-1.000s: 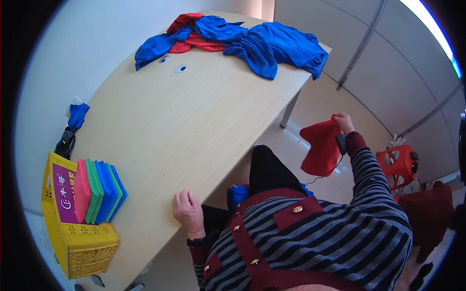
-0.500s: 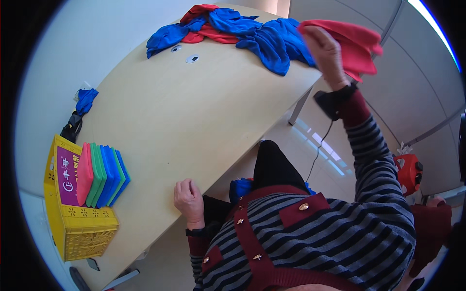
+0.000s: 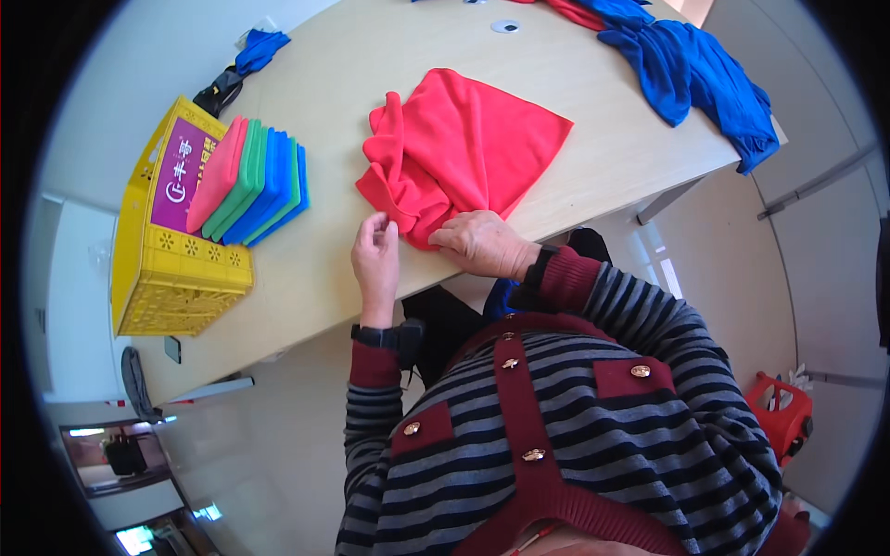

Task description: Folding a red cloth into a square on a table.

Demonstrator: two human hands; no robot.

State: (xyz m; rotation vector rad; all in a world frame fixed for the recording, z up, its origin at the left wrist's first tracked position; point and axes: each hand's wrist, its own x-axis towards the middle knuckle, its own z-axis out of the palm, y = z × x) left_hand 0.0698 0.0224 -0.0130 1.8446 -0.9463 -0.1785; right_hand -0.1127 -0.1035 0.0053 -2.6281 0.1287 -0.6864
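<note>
A red cloth [image 3: 473, 139] lies on the table in front of me. Its right part is spread fairly flat, while the left and near parts are bunched in folds. My right hand [image 3: 487, 243] is closed on the cloth's near edge, its fingertips pressed into the folds. At the near left corner my left hand [image 3: 375, 264] has thumb and fingers pinched together at the cloth's edge; the small bit between them is partly hidden.
Left of the cloth, folded red, green and blue cloths [image 3: 264, 185] stand against a yellow basket [image 3: 185, 296]. Blue cloths [image 3: 686, 74] lie heaped at the far right, partly over the edge. A phone [image 3: 173, 349] lies near the table's left end.
My right hand has brought the red cloth from the heap at the far right down onto the table before me. The left hand has come up to its edge. The view has shifted.
</note>
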